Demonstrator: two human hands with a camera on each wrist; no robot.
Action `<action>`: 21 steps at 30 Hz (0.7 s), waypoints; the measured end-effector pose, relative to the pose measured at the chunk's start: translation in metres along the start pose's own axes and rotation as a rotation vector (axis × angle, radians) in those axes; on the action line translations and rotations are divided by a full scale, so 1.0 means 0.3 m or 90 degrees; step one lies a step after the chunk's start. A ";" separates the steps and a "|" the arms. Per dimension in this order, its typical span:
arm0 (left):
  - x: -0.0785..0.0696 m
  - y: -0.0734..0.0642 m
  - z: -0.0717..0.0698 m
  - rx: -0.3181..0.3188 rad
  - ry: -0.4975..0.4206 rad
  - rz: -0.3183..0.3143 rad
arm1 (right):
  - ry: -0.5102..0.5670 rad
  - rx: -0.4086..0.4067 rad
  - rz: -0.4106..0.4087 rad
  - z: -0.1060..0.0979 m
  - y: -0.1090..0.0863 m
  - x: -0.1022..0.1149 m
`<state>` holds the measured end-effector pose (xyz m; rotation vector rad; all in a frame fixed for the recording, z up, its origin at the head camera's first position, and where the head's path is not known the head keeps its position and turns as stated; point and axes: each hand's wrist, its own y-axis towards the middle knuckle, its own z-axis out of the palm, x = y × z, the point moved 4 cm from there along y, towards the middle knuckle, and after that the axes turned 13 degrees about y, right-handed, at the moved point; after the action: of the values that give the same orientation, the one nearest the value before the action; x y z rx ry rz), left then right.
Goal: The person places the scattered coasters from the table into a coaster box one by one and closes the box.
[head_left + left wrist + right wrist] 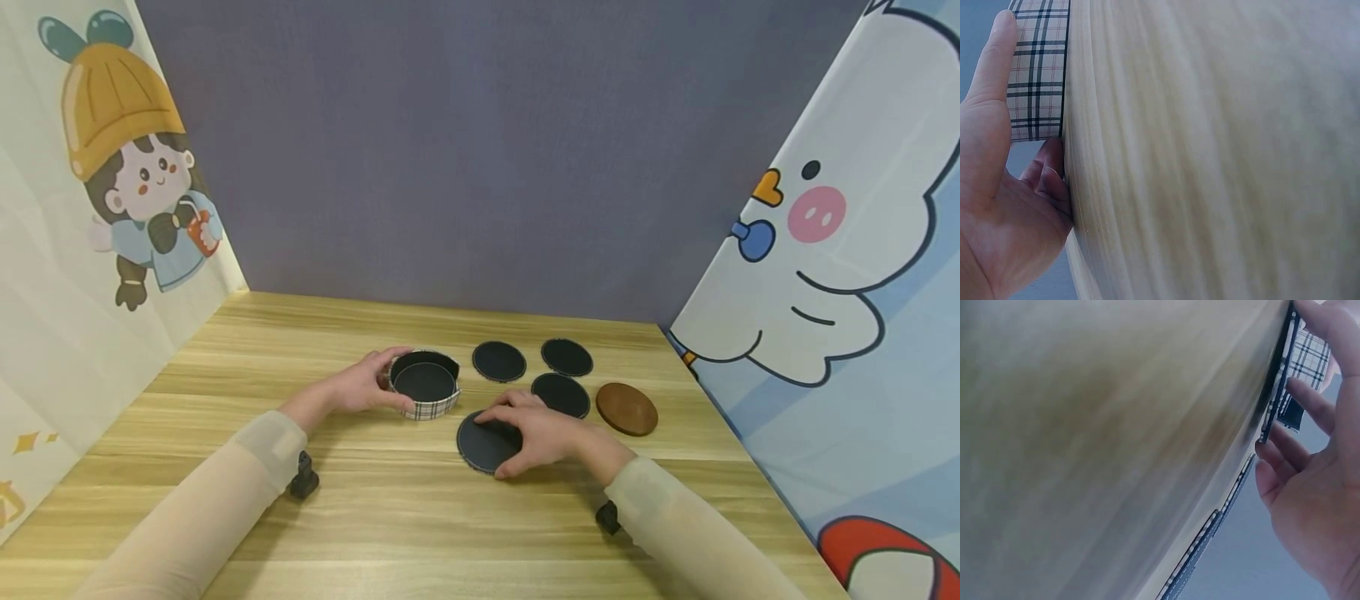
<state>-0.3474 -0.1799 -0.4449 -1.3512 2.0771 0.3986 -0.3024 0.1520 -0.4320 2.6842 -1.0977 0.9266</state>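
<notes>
A round coaster holder [435, 409] with a plaid outside and a black inside stands on the table, a notch in its wall facing right. My left hand [366, 386] grips it from the left, thumb along the near wall and fingers round the far side; the plaid wall [1038, 75] fills the gap by the thumb in the left wrist view. To its right, my right hand [542, 429] holds a round black coaster [483, 446] by its edges, one finger lying on top. The right wrist view shows this coaster [1270, 403] edge-on, raised off the wood.
Three more black coasters, at the back [498, 361], back right [567, 357] and just behind my right hand [561, 395], lie flat. A brown wooden disc [627, 409] lies right of them. A grey panel [450, 167] closes off the table's [375, 533] far edge, with printed cloths at both sides.
</notes>
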 end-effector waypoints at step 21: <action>-0.004 -0.003 -0.001 -0.002 0.007 0.000 | 0.032 -0.112 0.011 -0.061 -0.004 -0.021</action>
<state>-0.3462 -0.1797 -0.4440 -1.3587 2.0854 0.3961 -0.3143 0.1622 -0.4206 2.5004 -1.1375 0.8519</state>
